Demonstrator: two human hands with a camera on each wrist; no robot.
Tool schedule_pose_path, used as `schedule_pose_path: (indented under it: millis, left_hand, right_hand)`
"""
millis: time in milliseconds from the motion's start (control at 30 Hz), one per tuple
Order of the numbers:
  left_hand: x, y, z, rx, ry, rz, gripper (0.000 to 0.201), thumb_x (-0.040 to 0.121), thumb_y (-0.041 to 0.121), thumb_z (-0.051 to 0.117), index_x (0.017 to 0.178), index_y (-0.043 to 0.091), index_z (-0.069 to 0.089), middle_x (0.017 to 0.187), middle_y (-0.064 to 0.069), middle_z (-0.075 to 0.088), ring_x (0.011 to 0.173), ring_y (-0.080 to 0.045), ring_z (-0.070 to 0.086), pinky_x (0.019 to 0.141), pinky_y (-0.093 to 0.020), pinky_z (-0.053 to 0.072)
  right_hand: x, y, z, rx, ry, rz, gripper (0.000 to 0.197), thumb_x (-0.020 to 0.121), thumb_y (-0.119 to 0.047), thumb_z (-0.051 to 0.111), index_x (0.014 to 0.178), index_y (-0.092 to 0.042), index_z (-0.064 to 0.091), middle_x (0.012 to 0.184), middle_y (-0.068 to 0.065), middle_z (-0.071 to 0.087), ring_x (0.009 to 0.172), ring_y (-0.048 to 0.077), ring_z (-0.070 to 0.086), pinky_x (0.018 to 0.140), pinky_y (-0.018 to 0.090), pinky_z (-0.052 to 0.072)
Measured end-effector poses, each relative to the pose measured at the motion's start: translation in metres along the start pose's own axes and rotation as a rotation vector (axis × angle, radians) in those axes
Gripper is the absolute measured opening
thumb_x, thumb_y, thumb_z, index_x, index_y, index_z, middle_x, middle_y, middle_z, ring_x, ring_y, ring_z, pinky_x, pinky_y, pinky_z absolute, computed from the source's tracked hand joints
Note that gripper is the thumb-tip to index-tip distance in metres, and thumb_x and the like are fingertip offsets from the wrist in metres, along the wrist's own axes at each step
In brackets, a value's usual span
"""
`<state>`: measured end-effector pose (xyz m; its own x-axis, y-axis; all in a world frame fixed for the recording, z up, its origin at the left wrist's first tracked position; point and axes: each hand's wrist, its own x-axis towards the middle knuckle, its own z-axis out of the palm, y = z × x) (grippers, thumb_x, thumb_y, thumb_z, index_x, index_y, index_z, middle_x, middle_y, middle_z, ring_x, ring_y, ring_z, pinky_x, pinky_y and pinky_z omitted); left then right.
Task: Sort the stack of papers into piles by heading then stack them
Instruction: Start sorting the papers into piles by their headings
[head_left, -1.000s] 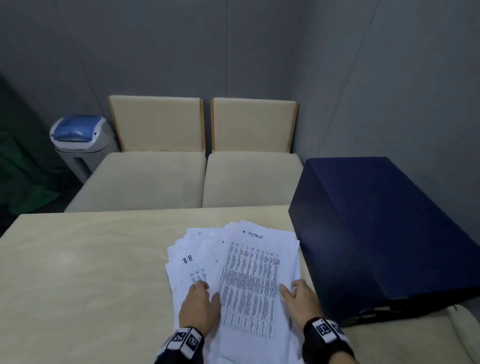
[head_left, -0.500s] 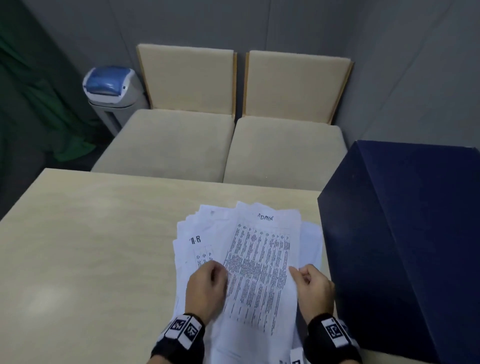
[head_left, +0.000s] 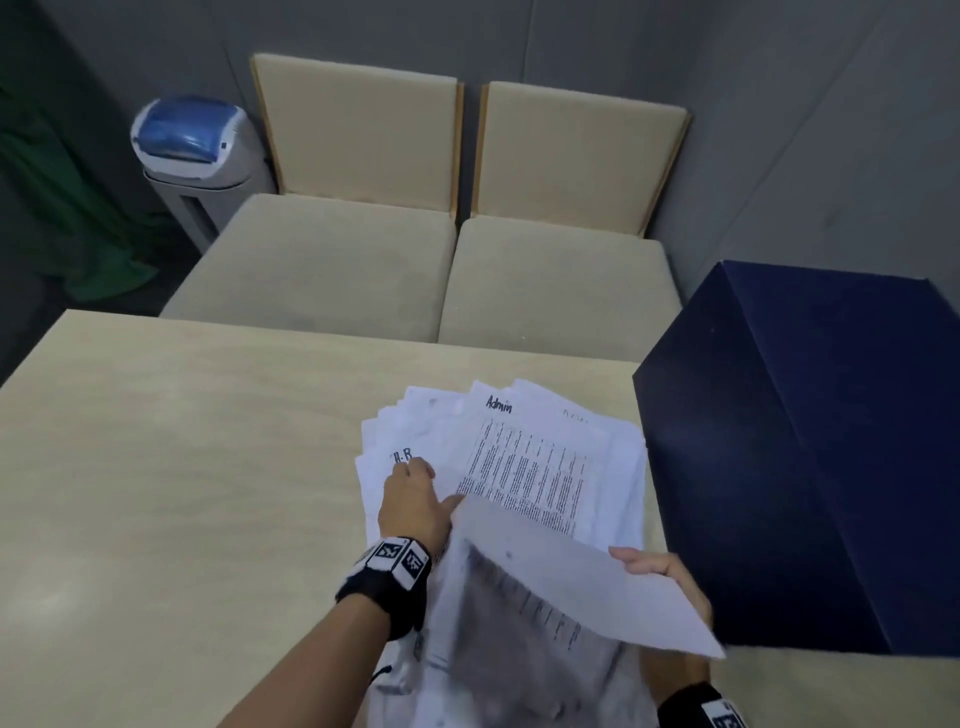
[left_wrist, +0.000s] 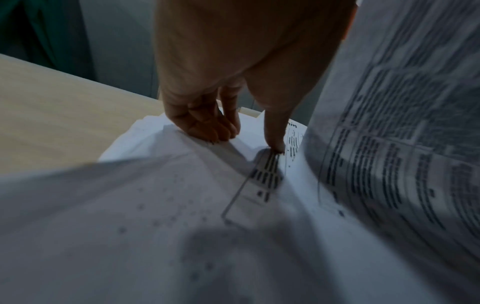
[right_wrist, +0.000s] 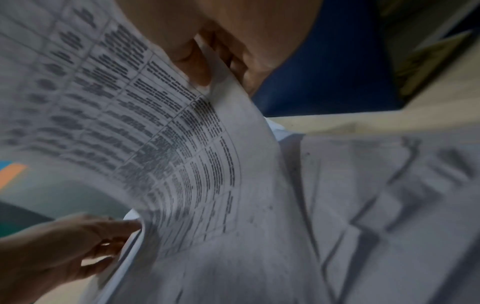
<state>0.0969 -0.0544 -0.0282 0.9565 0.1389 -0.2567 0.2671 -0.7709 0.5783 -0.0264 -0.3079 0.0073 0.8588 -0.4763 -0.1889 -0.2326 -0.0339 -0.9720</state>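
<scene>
A fanned stack of printed papers (head_left: 613, 499) lies on the pale table (head_left: 182, 467). My right hand (head_left: 660, 566) pinches the right edge of the top sheet (head_left: 561, 587) and holds it curled up off the stack; the right wrist view shows that sheet (right_wrist: 155, 123) between the thumb and fingers (right_wrist: 192, 61). Under it lies a sheet headed "Admin" (head_left: 530, 467). My left hand (head_left: 410, 493) presses down on the stack, fingertips (left_wrist: 221, 133) on a sheet headed "H-R" (head_left: 400, 457), thumb stretched toward the Admin sheet.
A large dark blue box (head_left: 805, 441) stands on the table close against the right side of the papers. Two beige chairs (head_left: 322, 260) sit beyond the far table edge, with a grey and blue bin (head_left: 192, 150) to their left. Bare tabletop lies left of the stack.
My right hand has taken the top sheet by its edge and lifted it toward me, uncovering another Admin sheet. My left hand slid forward onto the H-R sheet.
</scene>
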Motion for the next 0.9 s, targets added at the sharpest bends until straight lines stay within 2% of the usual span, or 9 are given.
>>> schedule_pose_path:
  millis: [67,167,267,367,467,633,733,800,900]
  left_hand:
    - [0.002,-0.005,0.002,-0.011,0.038,-0.007,0.051,0.078,0.036,0.079,0.109,0.008,0.049,0.114,-0.008,0.049,0.107,-0.029,0.049,0.08,-0.037,0.043]
    - [0.005,-0.01,0.002,-0.046,-0.001,-0.046,0.046,0.079,0.039,0.078,0.1,0.014,0.045,0.102,-0.004,0.057,0.093,-0.027,0.057,0.071,-0.034,0.044]
    - [0.0,-0.017,-0.006,-0.026,-0.018,-0.006,0.033,0.084,0.035,0.073,0.086,0.019,0.045,0.079,0.001,0.06,0.075,-0.024,0.058,0.059,-0.031,0.039]
    - [-0.002,-0.025,-0.014,0.037,0.041,0.174,0.027,0.087,0.036,0.062,0.074,0.018,0.047,0.071,0.004,0.052,0.07,-0.021,0.051,0.056,-0.032,0.034]
    - [-0.009,-0.036,-0.017,0.061,0.1,0.408,0.034,0.087,0.043,0.037,0.069,0.018,0.051,0.069,0.004,0.051,0.067,-0.023,0.051,0.054,-0.03,0.03]
    - [-0.026,-0.042,-0.039,0.302,0.226,0.575,0.043,0.095,0.047,0.038,0.063,0.021,0.05,0.051,0.006,0.051,0.041,-0.019,0.049,0.043,-0.021,0.011]
    - [-0.031,-0.037,-0.053,0.288,0.275,0.611,0.042,0.096,0.046,0.039,0.063,0.022,0.049,0.054,0.006,0.046,0.045,-0.017,0.043,0.045,-0.022,0.011]
    - [-0.032,-0.035,-0.057,0.182,0.21,0.66,0.041,0.099,0.048,0.036,0.071,0.023,0.053,0.062,0.008,0.049,0.052,-0.015,0.045,0.044,-0.022,0.019]
    - [-0.031,-0.031,-0.058,-0.149,-0.024,0.697,0.023,0.102,0.044,0.039,0.096,0.032,0.057,0.082,0.02,0.059,0.068,-0.002,0.055,0.056,-0.014,0.035]
  right_hand:
    - [-0.002,0.006,0.004,0.038,0.024,0.028,0.027,0.083,0.012,0.053,0.065,-0.007,0.059,0.091,0.015,0.074,0.091,0.032,0.067,0.087,0.044,0.048]
    - [-0.007,0.011,0.011,-0.023,0.03,0.059,0.022,0.082,0.018,0.051,0.071,0.001,0.058,0.085,0.01,0.075,0.092,0.033,0.067,0.092,0.046,0.049]
    - [-0.006,0.005,0.022,-0.096,0.029,0.08,0.019,0.084,0.013,0.054,0.073,0.0,0.062,0.082,0.006,0.075,0.088,0.029,0.068,0.08,0.039,0.051]
    - [0.001,0.0,0.034,-0.055,0.038,0.116,0.015,0.086,0.006,0.062,0.073,-0.002,0.066,0.082,0.007,0.074,0.086,0.025,0.066,0.08,0.036,0.049]
    - [0.013,-0.004,0.042,-0.058,0.033,0.178,0.014,0.088,0.005,0.062,0.081,-0.004,0.069,0.085,0.011,0.07,0.089,0.024,0.063,0.079,0.03,0.048]
    - [0.025,-0.005,0.048,-0.054,0.078,0.279,0.014,0.09,0.004,0.056,0.099,-0.003,0.064,0.099,0.009,0.069,0.095,0.024,0.062,0.078,0.032,0.046]
    - [0.027,-0.002,0.051,0.021,0.127,0.363,0.017,0.084,0.002,0.058,0.093,-0.011,0.063,0.104,0.009,0.07,0.106,0.031,0.062,0.096,0.046,0.048]
    - [0.029,-0.004,0.054,0.084,0.12,0.397,0.02,0.081,0.004,0.057,0.092,-0.012,0.062,0.106,0.008,0.07,0.11,0.03,0.061,0.102,0.049,0.045]
    - [0.032,-0.012,0.054,0.152,0.061,0.356,0.024,0.08,0.01,0.056,0.09,-0.011,0.06,0.091,0.004,0.071,0.106,0.032,0.062,0.085,0.038,0.048]
